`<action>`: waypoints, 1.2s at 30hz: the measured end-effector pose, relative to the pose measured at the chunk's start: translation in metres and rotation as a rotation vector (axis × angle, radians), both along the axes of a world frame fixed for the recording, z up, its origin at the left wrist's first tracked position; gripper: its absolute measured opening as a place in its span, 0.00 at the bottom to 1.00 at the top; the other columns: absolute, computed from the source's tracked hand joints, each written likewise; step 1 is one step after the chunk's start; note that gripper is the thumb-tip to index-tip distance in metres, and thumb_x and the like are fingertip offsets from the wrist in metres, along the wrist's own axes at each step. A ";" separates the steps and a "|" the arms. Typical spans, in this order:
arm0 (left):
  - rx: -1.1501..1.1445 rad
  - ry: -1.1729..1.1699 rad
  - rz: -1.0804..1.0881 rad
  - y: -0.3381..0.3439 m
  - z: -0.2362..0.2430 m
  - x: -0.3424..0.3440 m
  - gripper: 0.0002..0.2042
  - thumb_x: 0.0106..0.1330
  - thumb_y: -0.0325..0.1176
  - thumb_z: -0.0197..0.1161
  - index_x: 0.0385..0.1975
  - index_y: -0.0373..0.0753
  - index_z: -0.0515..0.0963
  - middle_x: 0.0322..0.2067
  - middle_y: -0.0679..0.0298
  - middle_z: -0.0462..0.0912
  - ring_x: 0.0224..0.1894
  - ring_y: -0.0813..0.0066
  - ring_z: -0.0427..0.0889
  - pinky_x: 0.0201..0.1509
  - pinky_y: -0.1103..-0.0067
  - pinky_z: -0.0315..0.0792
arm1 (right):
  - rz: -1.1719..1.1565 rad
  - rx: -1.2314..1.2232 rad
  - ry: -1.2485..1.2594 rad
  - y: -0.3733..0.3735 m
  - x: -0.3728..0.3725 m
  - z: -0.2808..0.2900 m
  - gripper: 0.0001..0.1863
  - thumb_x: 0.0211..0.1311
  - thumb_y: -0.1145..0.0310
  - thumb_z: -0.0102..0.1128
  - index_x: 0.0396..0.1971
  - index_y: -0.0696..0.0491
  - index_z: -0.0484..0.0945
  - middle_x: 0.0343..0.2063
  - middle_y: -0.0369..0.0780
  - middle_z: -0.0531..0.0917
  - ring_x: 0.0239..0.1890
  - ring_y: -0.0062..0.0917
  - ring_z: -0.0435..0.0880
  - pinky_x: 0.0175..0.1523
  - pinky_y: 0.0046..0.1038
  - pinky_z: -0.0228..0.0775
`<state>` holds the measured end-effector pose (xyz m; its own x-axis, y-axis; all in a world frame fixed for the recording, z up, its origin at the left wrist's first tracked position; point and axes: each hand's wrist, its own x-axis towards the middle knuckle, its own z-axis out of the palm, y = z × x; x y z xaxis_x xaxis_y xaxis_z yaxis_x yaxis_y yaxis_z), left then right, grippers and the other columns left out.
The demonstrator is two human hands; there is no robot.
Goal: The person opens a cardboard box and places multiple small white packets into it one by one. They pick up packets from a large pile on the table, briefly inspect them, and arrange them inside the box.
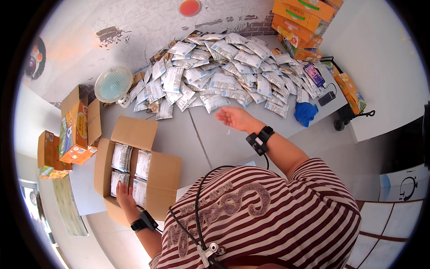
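My left hand (126, 197) is inside an open cardboard box (166, 177) at the left. Its fingers lie stretched out, next to a stack of white packets (117, 178); whether they press on it I cannot tell. More packets (143, 164) stand in the box in two columns. To the right, my right hand (235, 119) hovers over the grey table with fingers apart and nothing in them. Just beyond it spreads a large heap of flat white packets (224, 80) with printed fronts.
A small fan (113, 85) stands left of the heap. Orange cartons (74, 130) are at the left, with more orange boxes (298, 22) stacked at the back right. A phone (314, 75), a black power bank (327, 98) and a blue cloth (306, 113) lie on the right side.
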<state>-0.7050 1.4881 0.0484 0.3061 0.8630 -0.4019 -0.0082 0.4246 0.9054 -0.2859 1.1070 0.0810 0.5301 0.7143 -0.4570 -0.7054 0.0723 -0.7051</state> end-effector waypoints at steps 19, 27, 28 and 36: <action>-0.076 -0.147 -0.043 -0.142 0.045 -0.003 0.20 0.66 0.40 0.48 0.54 0.36 0.64 0.46 0.56 0.72 0.51 0.66 0.71 0.55 0.74 0.66 | -0.718 0.080 0.254 -0.052 0.263 -0.065 0.16 0.63 0.58 0.49 0.37 0.58 0.67 0.30 0.41 0.78 0.30 0.25 0.80 0.29 0.23 0.74; -0.081 -0.175 0.069 -0.173 0.046 -0.030 0.18 0.66 0.40 0.50 0.51 0.36 0.66 0.43 0.59 0.75 0.48 0.68 0.74 0.52 0.75 0.69 | -0.570 0.037 0.119 -0.042 0.295 -0.089 0.19 0.64 0.55 0.46 0.39 0.58 0.70 0.31 0.40 0.80 0.30 0.22 0.79 0.30 0.22 0.72; -0.086 -0.186 0.077 -0.176 0.049 -0.027 0.18 0.66 0.40 0.50 0.51 0.36 0.66 0.42 0.59 0.76 0.47 0.68 0.74 0.51 0.75 0.69 | -0.529 0.034 0.107 -0.046 0.299 -0.090 0.20 0.64 0.54 0.45 0.39 0.58 0.70 0.32 0.40 0.80 0.30 0.22 0.79 0.29 0.21 0.71; -0.090 -0.194 0.059 -0.178 0.060 -0.007 0.18 0.66 0.39 0.51 0.49 0.34 0.67 0.39 0.59 0.77 0.45 0.68 0.75 0.49 0.76 0.69 | -0.582 0.043 0.078 -0.049 0.305 -0.104 0.20 0.66 0.55 0.41 0.42 0.59 0.68 0.35 0.41 0.80 0.33 0.22 0.79 0.31 0.21 0.71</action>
<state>-0.7116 1.3102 0.1084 0.3354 0.8447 -0.4171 -0.2053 0.4977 0.8427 0.0196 1.0577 -0.0231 0.8065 0.3342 -0.4876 -0.5906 0.4908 -0.6405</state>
